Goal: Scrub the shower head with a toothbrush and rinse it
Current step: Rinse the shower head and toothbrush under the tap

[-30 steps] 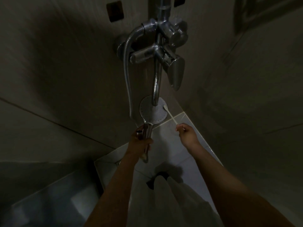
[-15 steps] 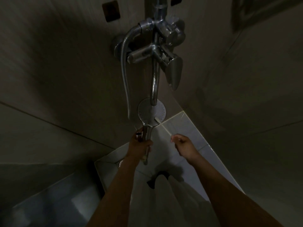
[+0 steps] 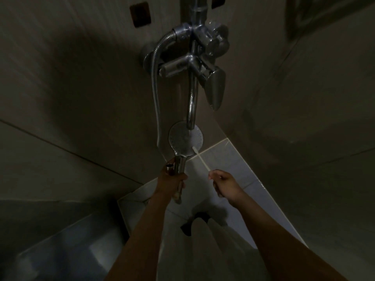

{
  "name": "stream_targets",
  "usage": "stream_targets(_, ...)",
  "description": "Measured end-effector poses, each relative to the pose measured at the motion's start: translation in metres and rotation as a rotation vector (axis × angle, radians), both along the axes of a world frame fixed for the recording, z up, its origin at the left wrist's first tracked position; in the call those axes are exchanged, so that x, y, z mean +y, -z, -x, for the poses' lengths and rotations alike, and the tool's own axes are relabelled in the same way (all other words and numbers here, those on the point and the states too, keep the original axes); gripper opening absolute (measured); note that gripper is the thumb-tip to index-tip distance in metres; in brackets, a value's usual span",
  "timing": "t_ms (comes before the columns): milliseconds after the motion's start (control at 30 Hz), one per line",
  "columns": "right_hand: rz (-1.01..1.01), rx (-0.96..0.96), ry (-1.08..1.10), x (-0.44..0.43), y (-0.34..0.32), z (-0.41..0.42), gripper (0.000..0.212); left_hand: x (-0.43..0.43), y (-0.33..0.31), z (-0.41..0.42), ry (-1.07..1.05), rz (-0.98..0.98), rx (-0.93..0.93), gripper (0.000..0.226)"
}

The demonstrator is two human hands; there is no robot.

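The round chrome shower head (image 3: 183, 141) faces me under the tap spout, its nozzle disc turned up. My left hand (image 3: 170, 182) is closed around its handle. A white toothbrush (image 3: 200, 159) is pinched at its end by my right hand (image 3: 224, 184); its bristle end touches the lower right part of the disc. The room is dim.
The chrome mixer valve with lever (image 3: 203, 63) and curved spout (image 3: 191, 106) hang on the wall above. A metal hose (image 3: 156, 94) loops down the left side to the handle. Light floor tiles (image 3: 229, 165) lie below, with my pale clothing (image 3: 203, 250) between my arms.
My right hand has dropped lower and drawn the brush from the disc's upper right edge to its lower right part. The left hand kept its hold.
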State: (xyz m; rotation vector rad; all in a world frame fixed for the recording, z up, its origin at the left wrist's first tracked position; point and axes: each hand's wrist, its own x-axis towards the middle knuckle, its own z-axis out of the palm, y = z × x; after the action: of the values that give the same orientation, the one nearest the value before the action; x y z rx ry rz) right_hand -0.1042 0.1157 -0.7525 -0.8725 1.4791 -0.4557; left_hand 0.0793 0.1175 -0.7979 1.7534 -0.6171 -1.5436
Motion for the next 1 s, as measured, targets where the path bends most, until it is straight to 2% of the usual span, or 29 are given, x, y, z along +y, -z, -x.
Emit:
stream_targets(100, -0.063, -0.023, -0.006, 0.003, -0.001, 0.0, 0.021, 0.004, 0.0, 0.001, 0.008, -0.018, -0.03, 0.043)
stream_targets(233, -0.084, -0.081, 0.234, -0.001, -0.002, 0.004, 0.027, 0.006, -0.002, 0.007, 0.016, -0.019, -0.012, 0.043)
stream_targets(433, 0.008, -0.074, 0.443, -0.013, -0.017, 0.012, 0.029, 0.01, -0.006, 0.016, -0.001, -0.055, -0.015, 0.032)
stream_targets(567, 0.103, -0.176, 0.533, -0.019, -0.031, 0.012, 0.029, 0.012, -0.007, 0.02, 0.065, -0.016, -0.043, 0.041)
stream_targets(667, 0.148, -0.333, 0.621, -0.026, -0.042, 0.012, 0.028, 0.01, -0.007, 0.021, 0.094, 0.007, -0.046, 0.051)
stream_targets(867, 0.306, -0.551, 0.6, -0.046, -0.072, 0.006, 0.03, -0.001, -0.012, 0.022, 0.106, 0.053, -0.021, 0.06)
stream_targets(1000, 0.383, -0.616, 0.542, -0.057, -0.091, 0.0, 0.031, -0.008, -0.019, 0.023, 0.12, 0.043, -0.055, 0.048)
